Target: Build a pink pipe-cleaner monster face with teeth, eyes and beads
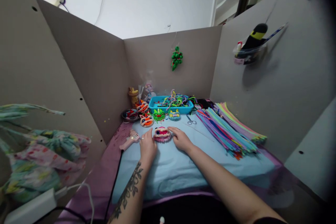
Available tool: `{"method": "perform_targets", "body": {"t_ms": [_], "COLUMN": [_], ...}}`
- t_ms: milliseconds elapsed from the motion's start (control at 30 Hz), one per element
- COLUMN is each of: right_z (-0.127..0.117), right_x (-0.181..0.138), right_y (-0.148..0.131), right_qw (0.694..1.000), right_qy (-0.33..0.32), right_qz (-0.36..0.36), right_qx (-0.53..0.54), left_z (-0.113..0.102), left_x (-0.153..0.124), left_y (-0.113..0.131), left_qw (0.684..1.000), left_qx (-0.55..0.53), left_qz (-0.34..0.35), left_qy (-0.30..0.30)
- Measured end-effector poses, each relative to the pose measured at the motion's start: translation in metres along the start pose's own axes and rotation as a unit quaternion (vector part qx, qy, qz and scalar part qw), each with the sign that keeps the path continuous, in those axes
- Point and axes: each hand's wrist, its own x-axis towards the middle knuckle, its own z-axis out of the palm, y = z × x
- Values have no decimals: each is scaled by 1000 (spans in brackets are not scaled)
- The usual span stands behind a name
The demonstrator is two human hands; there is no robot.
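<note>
A pink and cream pipe-cleaner monster head [162,134] with a wide toothed mouth and a dark eye sits on the light blue cloth [181,175]. My left hand [148,144] is at its left side, fingers stretched forward and wearing a ring. From the right, my right hand [181,138] reaches in with extended fingers, the tips at the upper right edge of the head. Neither hand looks closed around it; exact finger contact is hard to make out. Similar orange [146,120], green [159,114] and blue-yellow heads [174,114] stand just behind.
A pink glue gun [129,142] with a black cord lies left. Scissors [191,120] and a thin wire [199,131] lie right, beside bundles of coloured pipe cleaners [223,131]. A blue tray [154,104] of scraps stands behind, near the grey partition [152,63].
</note>
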Motion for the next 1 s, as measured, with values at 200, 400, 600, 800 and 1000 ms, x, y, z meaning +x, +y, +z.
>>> {"method": "perform_targets", "body": {"t_ms": [200, 400, 600, 800, 1000], "right_z": [5, 6, 7, 8, 7], "right_x": [2, 4, 2, 1, -1], "right_y": [5, 10, 11, 17, 18], "right_qw": [1000, 1000, 1000, 997, 995], "right_qy": [-7, 2, 12, 43, 59], "right_qz": [12, 19, 24, 55, 79], "right_qx": [-13, -20, -16, -22, -18], "left_z": [2, -6, -1, 2, 22], "left_x": [2, -4, -1, 44, 101], "left_y": [4, 9, 0, -21, -15], "left_qw": [999, 997, 998, 999, 976], "left_qx": [-15, 18, -4, -34, -8], "left_qz": [17, 75, 60, 7, 58], "left_qy": [-28, -29, -9, -39, -209]}}
